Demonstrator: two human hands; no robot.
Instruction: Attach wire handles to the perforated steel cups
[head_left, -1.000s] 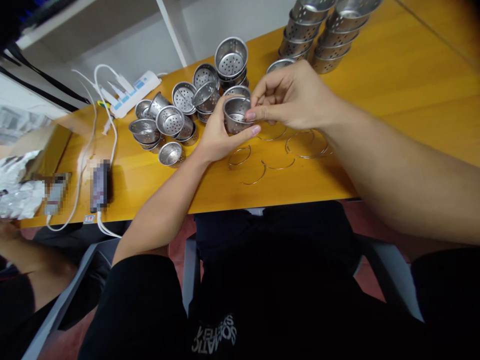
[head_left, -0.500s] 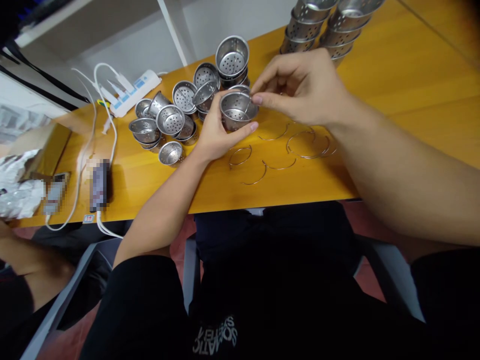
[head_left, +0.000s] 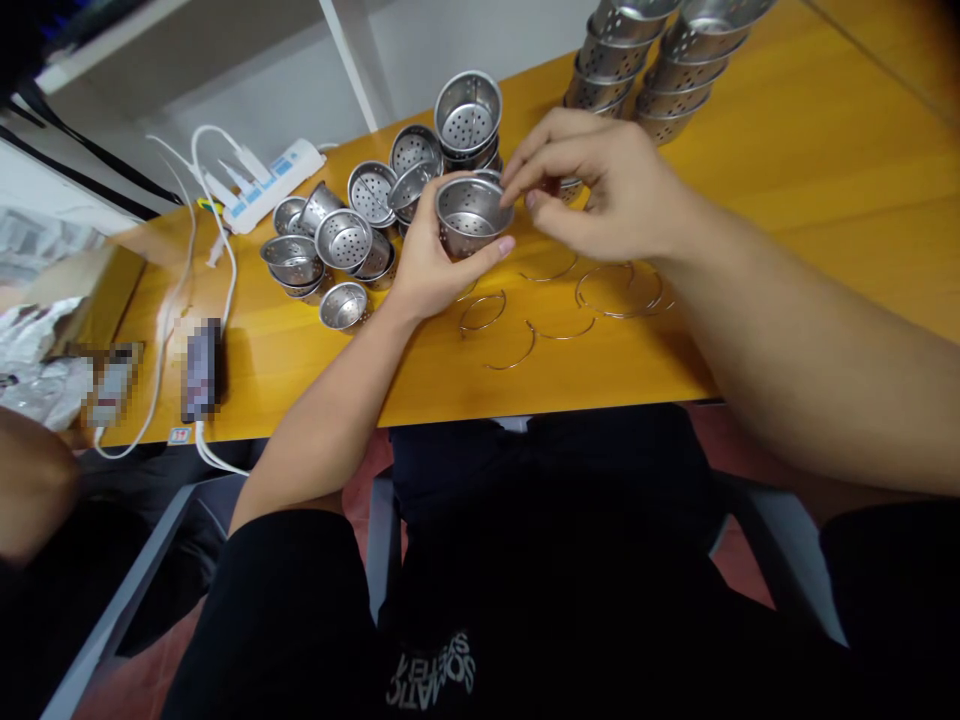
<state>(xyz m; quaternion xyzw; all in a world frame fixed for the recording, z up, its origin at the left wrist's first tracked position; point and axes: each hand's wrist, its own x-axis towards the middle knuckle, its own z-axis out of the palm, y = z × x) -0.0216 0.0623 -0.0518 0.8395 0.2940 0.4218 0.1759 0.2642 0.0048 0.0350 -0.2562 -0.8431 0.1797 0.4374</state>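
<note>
My left hand [head_left: 435, 262] is closed round a perforated metal strainer basket [head_left: 471, 232], thumb along its near side. The basket is held tilted above the table with its opening facing me. At the basket's right rim, my right hand [head_left: 600, 185] has its fingers bent and its thumb apart from them. The fingertips are at the rim; nothing shows between finger and thumb. Several thin curved wire handles [head_left: 564, 335] lie on the table below the hands. To the left stands a group of similar strainer baskets [head_left: 343, 240], some of them stacked.
Tall stacks of baskets [head_left: 679, 75] stand at the back right of the wooden table [head_left: 817, 240]. A white power strip [head_left: 276, 185] with cables lies at the back left. A phone [head_left: 200, 370] is near the front edge. Another person's arm [head_left: 34, 485] is at far left.
My right thumb and fingers have parted from their pinch at the basket's rim. The wire seen across the basket's opening no longer shows there. The other person's arm has shifted.
</note>
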